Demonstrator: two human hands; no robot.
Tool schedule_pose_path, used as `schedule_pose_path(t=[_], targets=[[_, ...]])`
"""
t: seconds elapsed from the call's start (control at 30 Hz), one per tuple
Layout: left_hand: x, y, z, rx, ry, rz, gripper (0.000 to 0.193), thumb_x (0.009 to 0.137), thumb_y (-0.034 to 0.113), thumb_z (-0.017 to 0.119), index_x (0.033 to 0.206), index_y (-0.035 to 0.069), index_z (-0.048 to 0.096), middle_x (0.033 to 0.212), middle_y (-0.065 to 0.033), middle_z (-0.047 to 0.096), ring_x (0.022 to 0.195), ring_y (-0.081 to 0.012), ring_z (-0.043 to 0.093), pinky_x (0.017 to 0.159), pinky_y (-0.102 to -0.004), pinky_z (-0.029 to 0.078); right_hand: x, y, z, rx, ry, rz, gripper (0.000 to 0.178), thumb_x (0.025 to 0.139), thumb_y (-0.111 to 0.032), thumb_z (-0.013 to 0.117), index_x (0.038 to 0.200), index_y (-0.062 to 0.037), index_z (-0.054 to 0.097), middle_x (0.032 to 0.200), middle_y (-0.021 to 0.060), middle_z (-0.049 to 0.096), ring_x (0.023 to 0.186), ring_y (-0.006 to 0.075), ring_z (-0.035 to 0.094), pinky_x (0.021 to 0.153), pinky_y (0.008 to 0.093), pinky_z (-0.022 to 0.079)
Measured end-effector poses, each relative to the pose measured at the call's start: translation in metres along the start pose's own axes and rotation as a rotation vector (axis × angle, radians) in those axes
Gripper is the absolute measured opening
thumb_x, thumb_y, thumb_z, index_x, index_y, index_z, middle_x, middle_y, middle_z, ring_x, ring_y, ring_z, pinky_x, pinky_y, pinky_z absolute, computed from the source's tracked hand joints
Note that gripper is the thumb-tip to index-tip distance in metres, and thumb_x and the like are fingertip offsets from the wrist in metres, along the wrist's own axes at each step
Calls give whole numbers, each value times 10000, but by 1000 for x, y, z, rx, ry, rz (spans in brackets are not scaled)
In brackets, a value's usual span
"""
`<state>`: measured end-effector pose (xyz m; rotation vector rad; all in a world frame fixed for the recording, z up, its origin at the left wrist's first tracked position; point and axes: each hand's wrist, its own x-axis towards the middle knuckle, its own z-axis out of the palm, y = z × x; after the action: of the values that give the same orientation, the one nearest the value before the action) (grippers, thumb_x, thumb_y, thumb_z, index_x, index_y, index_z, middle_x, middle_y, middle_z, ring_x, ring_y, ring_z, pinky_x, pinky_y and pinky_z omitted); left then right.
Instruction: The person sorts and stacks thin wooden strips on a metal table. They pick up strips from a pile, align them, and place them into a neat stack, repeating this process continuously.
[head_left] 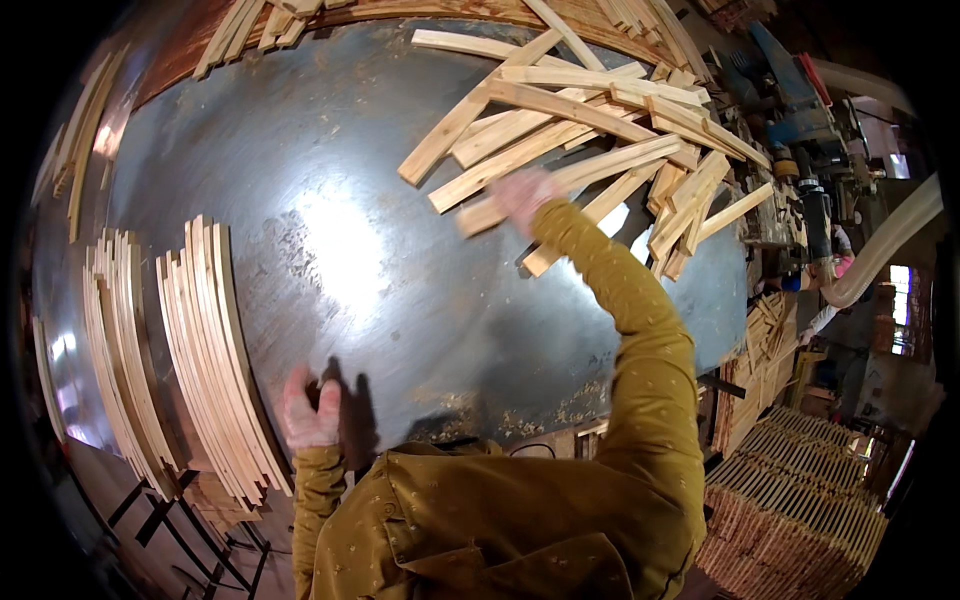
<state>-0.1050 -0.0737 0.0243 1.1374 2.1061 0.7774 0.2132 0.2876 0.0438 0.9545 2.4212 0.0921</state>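
My right hand (530,197), blurred by motion, is closed around a pale wooden strip (620,162) near its left end. That end is smeared too, and the strip lies slanted over the loose pile. Other wooden strips (465,125) lie crisscross around and beyond the hand, at the far right of the metal tabletop (420,270). My left hand (312,408) is low over the near left part of the tabletop, thumb and fingers apart, holding nothing. Just left of it stands a neat row of wooden strips (215,350) laid side by side.
A second row of strips (122,350) lies farther left. More strips (235,35) rest on a brown wooden surface beyond the table. Sawdust (520,420) dots the near edge. At right are machinery (800,110), a pale hose (890,245) and a large stack of wooden pieces (790,500).
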Motion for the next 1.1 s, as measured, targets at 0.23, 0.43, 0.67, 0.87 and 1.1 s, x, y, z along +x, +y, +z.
schedule_pose_path(t=[0.23, 0.43, 0.67, 0.87, 1.1], targets=[[73, 55, 107, -1198, -1072, -117, 753, 834, 420, 772, 1402, 22, 477, 1287, -234, 579, 1111, -352, 615, 905, -388, 546, -11, -135, -61, 251, -96, -696, 308, 967, -294, 559, 1141, -40, 574, 952, 117, 657, 923, 259, 646, 947, 388, 528], [35, 67, 75, -1249, -913, -474, 557, 793, 127, 786, 1277, -3, 543, 1043, -111, 666, 880, -271, 685, 714, -392, 583, 63, 111, -88, 56, 465, 35, 737, 651, -478, 773, 1230, -70, 568, 1171, 142, 606, 1122, 299, 561, 1001, 418, 451], [-6, 54, 19, -1058, -342, -636, 677, 919, 616, 533, 1259, 30, 528, 782, -86, 649, 574, -215, 631, 519, -300, 524, 115, 165, -9, 199, 119, 191, 988, 687, -584, 730, 1465, -80, 391, 1363, 230, 510, 1262, 375, 494, 1056, 460, 402], [4, 4, 28, -1273, -47, -802, 581, 895, 489, 645, 1272, 52, 578, 730, -83, 625, 553, -182, 586, 487, -273, 500, 47, 27, -7, 74, -271, -51, 813, 837, -619, 588, 1423, -84, 408, 1186, 190, 627, 1089, 328, 622, 953, 468, 480], [4, -62, -9, 69, 270, -524, 705, 831, 315, 775, 1421, 78, 469, 1101, -194, 667, 931, -273, 664, 829, -404, 537, 5, -104, -41, 170, 52, -267, 946, 831, -606, 623, 1528, -107, 222, 1404, 190, 506, 1277, 341, 512, 1083, 449, 401]])
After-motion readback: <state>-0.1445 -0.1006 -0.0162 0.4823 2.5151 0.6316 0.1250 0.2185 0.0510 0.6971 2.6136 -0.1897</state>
